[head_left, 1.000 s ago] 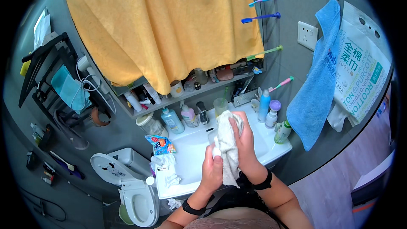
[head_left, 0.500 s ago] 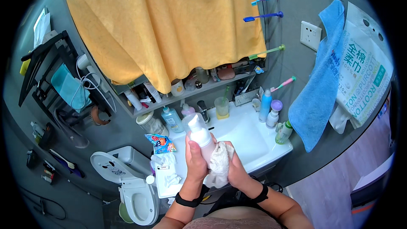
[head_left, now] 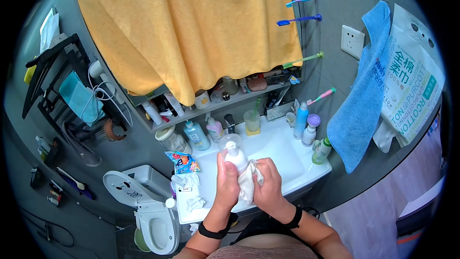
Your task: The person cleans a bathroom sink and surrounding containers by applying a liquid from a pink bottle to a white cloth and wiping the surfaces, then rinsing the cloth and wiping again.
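Observation:
Above the sink's front edge, my left hand [head_left: 227, 182] is wrapped round a pump bottle [head_left: 235, 158] with a white top. A clear dome-shaped cap [head_left: 231, 140] shows around the bottle's pump head; whether it is fitted on is hard to tell. My right hand [head_left: 270, 188] grips a crumpled whitish cloth [head_left: 247, 184], pressed against the bottle's right side. Both hands are closed, and they hide most of the bottle's body.
Around the white sink [head_left: 282, 156] stand a blue pump bottle [head_left: 196, 135], a pink pump bottle [head_left: 214, 129], a cup [head_left: 251, 122] and a blue spray can [head_left: 301, 121]. A colourful packet [head_left: 184, 162] and crumpled tissues [head_left: 195, 203] lie left. A toilet [head_left: 155, 225] is beyond.
The bottle has tipped away from me and sits slightly lower, its pump now seen more from above. My right hand has moved up a little along it with the cloth.

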A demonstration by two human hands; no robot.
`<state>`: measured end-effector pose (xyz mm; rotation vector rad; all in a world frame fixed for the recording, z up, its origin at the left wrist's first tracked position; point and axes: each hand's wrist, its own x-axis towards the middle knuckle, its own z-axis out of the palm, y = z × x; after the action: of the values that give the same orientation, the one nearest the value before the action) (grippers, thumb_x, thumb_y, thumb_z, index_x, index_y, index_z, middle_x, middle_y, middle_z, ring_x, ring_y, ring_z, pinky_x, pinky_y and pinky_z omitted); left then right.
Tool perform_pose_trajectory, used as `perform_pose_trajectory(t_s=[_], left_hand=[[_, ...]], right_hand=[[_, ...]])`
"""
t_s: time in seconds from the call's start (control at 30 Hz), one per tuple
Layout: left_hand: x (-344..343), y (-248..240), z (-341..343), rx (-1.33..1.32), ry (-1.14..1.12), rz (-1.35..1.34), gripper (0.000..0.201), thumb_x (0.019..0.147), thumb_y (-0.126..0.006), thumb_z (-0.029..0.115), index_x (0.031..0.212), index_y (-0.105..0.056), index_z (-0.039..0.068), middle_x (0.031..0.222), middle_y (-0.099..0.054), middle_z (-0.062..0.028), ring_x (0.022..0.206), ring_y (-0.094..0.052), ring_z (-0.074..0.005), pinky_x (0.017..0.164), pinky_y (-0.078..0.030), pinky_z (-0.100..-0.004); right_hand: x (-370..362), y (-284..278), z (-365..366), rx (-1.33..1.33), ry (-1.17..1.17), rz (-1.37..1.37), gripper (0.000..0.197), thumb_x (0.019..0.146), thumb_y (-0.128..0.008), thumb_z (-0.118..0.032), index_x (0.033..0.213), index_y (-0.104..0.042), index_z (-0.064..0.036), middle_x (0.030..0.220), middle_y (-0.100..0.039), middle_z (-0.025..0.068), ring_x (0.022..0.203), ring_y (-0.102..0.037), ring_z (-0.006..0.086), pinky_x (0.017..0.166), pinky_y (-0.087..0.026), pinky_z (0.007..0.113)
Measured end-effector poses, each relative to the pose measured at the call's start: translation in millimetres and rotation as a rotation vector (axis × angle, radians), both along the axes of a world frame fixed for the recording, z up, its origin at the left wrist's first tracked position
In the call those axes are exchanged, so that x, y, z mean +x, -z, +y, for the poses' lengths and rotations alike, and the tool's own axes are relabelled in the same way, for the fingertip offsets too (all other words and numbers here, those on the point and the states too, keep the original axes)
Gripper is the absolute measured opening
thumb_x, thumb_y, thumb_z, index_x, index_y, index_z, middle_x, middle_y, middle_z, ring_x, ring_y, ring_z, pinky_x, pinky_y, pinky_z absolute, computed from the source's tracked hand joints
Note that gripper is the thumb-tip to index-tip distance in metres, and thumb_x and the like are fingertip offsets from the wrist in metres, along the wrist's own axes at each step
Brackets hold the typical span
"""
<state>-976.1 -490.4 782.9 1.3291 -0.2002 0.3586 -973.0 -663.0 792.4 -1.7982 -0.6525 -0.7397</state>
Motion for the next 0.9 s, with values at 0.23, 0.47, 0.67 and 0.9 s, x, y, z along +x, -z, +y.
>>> perform_pose_trajectory(t_s=[0.23, 0.47, 0.67, 0.9], left_hand=[[-24, 24, -16, -0.064, 0.168, 0.011, 0.110, 0.134, -0.054, 0.089, 0.199, -0.045, 0.002, 0.191, -0.068, -0.0199, 0.171, -0.073, -0.0334, 0.144, -0.058, -0.0515], [-21, 26, 10, -0.198, 0.028, 0.064, 0.097, 0.138, -0.053, 0.082, 0.192, -0.054, 0.001, 0.175, -0.078, -0.0159, 0.157, -0.080, -0.0262, 0.132, -0.065, -0.0449], [-15, 7, 28, -0.130, -0.063, 0.046, 0.089, 0.138, -0.052, 0.084, 0.172, -0.066, 0.003, 0.143, -0.083, -0.0101, 0.124, -0.082, -0.0195, 0.109, -0.068, -0.0407], [-42, 41, -2, 0.061, 0.107, 0.039, 0.122, 0.130, -0.060, 0.094, 0.199, -0.046, -0.006, 0.185, -0.073, -0.0202, 0.164, -0.078, -0.0307, 0.140, -0.060, -0.0475]], right_hand=[[17, -74, 3, 0.127, 0.088, -0.006, 0.021, 0.129, -0.079, -0.014, 0.143, -0.076, 0.0010, 0.134, -0.076, 0.0271, 0.119, -0.080, 0.0559, 0.103, -0.066, 0.059], [-2, -38, 26, -0.014, -0.017, -0.006, 0.040, 0.117, -0.089, -0.014, 0.148, -0.073, 0.0039, 0.147, -0.072, 0.0289, 0.130, -0.074, 0.0565, 0.108, -0.065, 0.062], [-23, -3, 35, -0.070, -0.007, -0.027, 0.043, 0.115, -0.089, -0.008, 0.151, -0.070, 0.0047, 0.152, -0.071, 0.0324, 0.132, -0.074, 0.0584, 0.113, -0.065, 0.063], [34, -57, 26, 0.427, -0.346, 0.348, 0.035, 0.129, -0.085, -0.021, 0.155, -0.070, -0.0025, 0.143, -0.079, 0.0116, 0.130, -0.079, 0.0236, 0.111, -0.067, 0.044]])
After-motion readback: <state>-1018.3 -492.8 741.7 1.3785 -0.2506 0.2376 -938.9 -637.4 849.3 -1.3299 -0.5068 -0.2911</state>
